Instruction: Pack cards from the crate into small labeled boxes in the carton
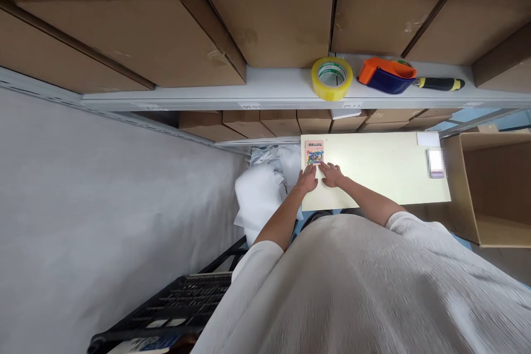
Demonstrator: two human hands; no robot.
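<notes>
A small pink book or booklet (314,145) with a colourful picture on its cover lies flat near the left end of the cream tabletop (377,171). My left hand (307,179) rests at its lower left edge, with the fingers stretched forward against it. Beside it, my right hand (331,175) touches the lower right corner, fingers extended and apart. Neither hand is wrapped around anything. At the table's right end sit a blurred-out item with a purple edge (436,171) and a pale paper slip (427,139).
Above the table, a grey shelf (282,86) carries large cardboard boxes (269,16), a yellow tape roll (318,86), an orange-and-blue tape dispenser (388,78) and a yellow-black handle (442,84). An open carton (464,188) stands right; white packing material (259,193) and a black crate (182,298) lie left.
</notes>
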